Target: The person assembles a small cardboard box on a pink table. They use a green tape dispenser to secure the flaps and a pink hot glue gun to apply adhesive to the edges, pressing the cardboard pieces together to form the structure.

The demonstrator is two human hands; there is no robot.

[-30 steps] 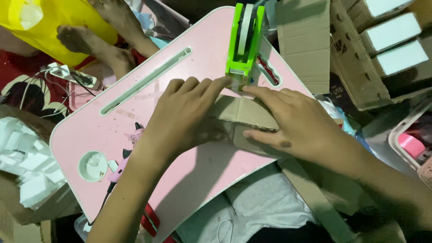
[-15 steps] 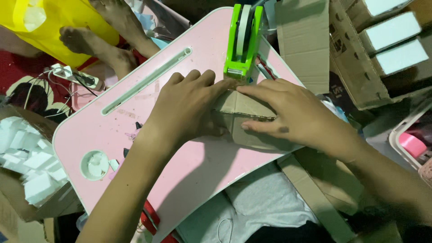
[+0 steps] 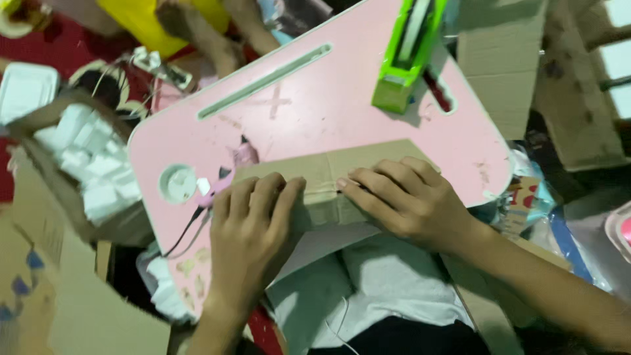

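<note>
1. Far left of frame: white foam pieces point(image 3: 98, 167) are sitting in an open cardboard box point(image 3: 72, 289), well apart from the hands.
2. Left-centre: pink lap table point(image 3: 315, 118) is filling the middle; round cup recess point(image 3: 177, 183) near its lower left corner, long slot point(image 3: 263, 80) running diagonally across the upper part.
3. Pink pen-like tool point(image 3: 230, 167) with a dark cord is lying on the table, just beside the cardboard's left end.
4. Left hand point(image 3: 253, 230) is pressing flat on the folded cardboard piece point(image 3: 328, 184), fingers spread and extended, not curled round anything.
5. The cardboard piece is lying on the near edge of the table, lower centre of frame, partly overhanging toward the person's lap.
6. Right hand point(image 3: 411, 200) is pressing its right half, fingers flat, fingertips touching the fold line near the left hand.
7. Step, as judged: creasing or flattening a fold. The next move probably calls for steady pressure along the crease.
8. Upper right: green tape dispenser point(image 3: 407, 56) is standing on the table, apart from both hands.
</note>
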